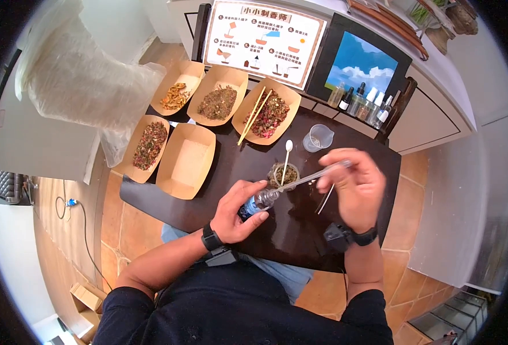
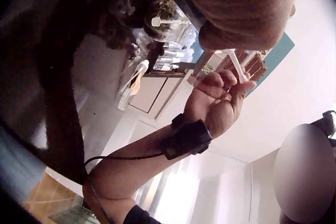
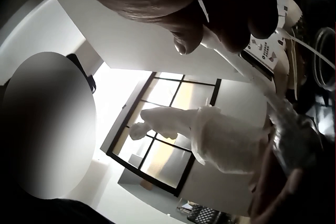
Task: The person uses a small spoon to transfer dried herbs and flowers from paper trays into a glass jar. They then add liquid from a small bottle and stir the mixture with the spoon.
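A small clear bottle with a blue label (image 1: 261, 202) is, in the head view, gripped by the curled left hand (image 1: 233, 214) above the dark wooden table (image 1: 219, 214), while the right hand (image 1: 358, 192) pinches a slender translucent plastic pipette (image 1: 311, 176) leading to its mouth. The left wrist view shows that pinch at the pipette's far end. In the right wrist view its tip is unclear; transferring liquid seems in hand, calling next for a steady bottle and a light squeeze.

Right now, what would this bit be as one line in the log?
left hand: grips bottle | right hand: pinches dropper | dropper tip: at bottle's mouth | spoon: in jar
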Demonstrator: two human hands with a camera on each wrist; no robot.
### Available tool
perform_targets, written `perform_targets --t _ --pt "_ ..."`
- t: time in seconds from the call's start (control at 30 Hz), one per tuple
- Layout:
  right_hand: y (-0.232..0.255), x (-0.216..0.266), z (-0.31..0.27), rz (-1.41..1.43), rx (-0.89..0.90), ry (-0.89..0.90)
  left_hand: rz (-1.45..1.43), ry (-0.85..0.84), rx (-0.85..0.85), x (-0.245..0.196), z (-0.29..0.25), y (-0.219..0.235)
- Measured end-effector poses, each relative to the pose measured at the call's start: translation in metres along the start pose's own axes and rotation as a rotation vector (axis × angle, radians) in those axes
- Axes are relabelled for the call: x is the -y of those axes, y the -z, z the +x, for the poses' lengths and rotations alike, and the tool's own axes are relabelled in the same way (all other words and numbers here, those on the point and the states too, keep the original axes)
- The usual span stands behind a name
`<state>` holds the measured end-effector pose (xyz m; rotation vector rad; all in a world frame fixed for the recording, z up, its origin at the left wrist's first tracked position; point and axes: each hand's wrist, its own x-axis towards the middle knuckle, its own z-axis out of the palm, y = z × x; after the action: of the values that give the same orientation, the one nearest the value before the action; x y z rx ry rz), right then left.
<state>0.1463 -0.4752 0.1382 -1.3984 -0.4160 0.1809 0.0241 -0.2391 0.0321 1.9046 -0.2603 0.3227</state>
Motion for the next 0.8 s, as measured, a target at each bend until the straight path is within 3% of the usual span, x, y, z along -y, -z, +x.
perform_targets --t 0.1,0.23,0.4,0.8 --pt "0.019 0.004 0.006 0.065 -0.14 0.14 -0.014 0.015 -0.016 0.001 0.0 0.0" --pt "0.029 0.004 0.011 0.038 -0.178 0.125 -0.017 0.03 -0.017 0.0 0.0 -0.001" --pt "0.019 -0.008 0.012 -0.023 -0.105 -0.002 -0.022 0.048 -0.015 0.0 0.0 -0.002" --pt "0.011 -0.021 0.008 -0.094 -0.038 0.025 -0.017 0.047 -0.035 0.0 0.0 -0.001"
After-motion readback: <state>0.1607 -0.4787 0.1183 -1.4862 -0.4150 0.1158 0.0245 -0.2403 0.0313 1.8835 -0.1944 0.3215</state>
